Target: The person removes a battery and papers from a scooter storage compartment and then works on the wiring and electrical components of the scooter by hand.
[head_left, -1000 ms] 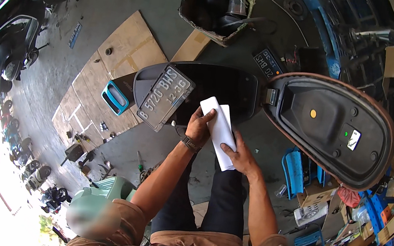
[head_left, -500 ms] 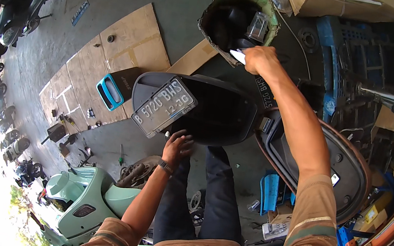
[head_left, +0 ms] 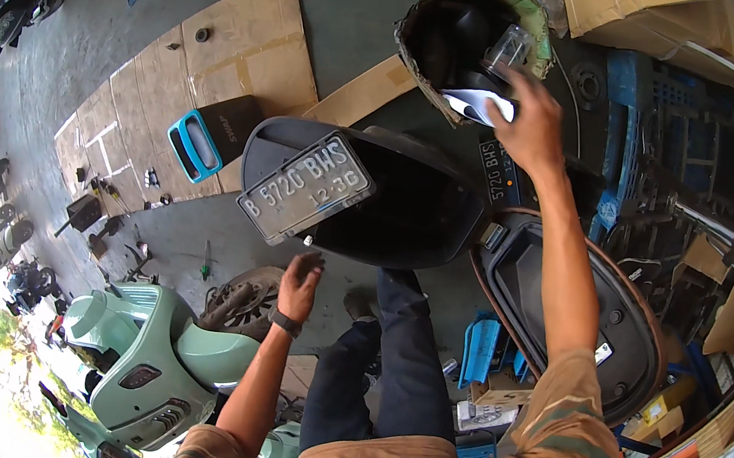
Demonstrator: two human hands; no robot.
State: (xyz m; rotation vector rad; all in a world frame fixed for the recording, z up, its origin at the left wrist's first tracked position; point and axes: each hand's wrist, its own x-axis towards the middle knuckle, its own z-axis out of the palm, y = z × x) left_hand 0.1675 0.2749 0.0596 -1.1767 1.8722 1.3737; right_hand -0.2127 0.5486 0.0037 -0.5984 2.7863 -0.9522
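At the upper right, my right hand (head_left: 531,121) reaches to the rim of a round bin (head_left: 543,20) with a green, frayed edge. Its fingers are spread, and the thumb overlaps a shiny white piece (head_left: 467,103) at the bin's near rim. Inside the bin are dark items and a clear plastic container (head_left: 509,49). Closer to me, my left hand (head_left: 300,282) hangs with loosely bent fingers and nothing visible in them. It is just below a licence plate (head_left: 309,189) that lies tilted across a black scooter seat compartment (head_left: 451,226).
An upturned scooter seat (head_left: 553,291) is at right, near a blue rack (head_left: 623,114) of metal parts. Flattened cardboard (head_left: 164,82) and a black box with a blue end (head_left: 195,146) lie at left. A mint-green scooter (head_left: 145,367) stands lower left.
My right hand has moved further over the bin and its fingers have spread from around the white piece. My left hand has drawn back slightly from the plate. The view has shifted.
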